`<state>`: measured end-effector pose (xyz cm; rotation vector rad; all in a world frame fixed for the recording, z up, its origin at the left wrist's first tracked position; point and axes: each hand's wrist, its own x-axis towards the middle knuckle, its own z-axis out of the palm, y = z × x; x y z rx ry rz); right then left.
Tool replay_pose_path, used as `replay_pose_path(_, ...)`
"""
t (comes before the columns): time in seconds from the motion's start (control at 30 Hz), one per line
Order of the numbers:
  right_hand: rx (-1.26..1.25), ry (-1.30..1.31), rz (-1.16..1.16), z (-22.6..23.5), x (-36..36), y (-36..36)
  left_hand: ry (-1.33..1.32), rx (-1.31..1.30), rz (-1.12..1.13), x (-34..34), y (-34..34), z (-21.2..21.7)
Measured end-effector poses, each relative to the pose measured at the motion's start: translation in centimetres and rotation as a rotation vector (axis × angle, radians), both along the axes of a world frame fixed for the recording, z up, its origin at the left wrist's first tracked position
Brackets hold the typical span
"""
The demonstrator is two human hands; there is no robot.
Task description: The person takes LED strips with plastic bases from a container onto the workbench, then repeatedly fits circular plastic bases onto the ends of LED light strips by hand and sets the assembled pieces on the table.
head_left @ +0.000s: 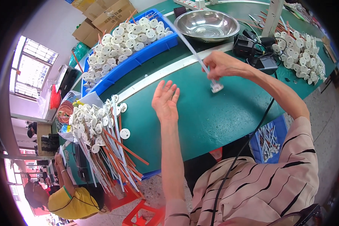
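Observation:
My right hand [225,64] grips a long, thin whitish strip [191,48], which slants from the blue bin's far edge down to the green tabletop. At the strip's lower end, just under my fingers, is a small white round piece [217,88], slightly blurred. My left hand [165,101] hovers over the table, palm up, fingers stretched out and nothing in it. Left of it lies a heap of strips with white discs [90,122] on their ends, some strips white and some copper-brown. One loose white disc [124,133] sits beside that heap.
A blue bin [139,56] full of white discs stands at the back left, near a steel basin [207,24]. More disc-ended strips [301,56] and black adapters with cables [252,47] lie right. A blue crate [269,141] is below the table edge. Another person [69,199] sits left.

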<state>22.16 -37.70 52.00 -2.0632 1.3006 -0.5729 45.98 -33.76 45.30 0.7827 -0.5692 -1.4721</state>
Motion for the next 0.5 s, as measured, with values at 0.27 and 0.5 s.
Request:
replay_pose_path(0.27,0.471,0.047,-0.128,-0.8,-1.1,2.8,-0.016,0.006,0.017,-0.4,-0.4,-0.1)
replay_pose_path(0.5,-0.223,0.413,0.2,3.0,5.6,2.0,-0.109,-0.02,0.035,-1.2,-0.3,-0.7)
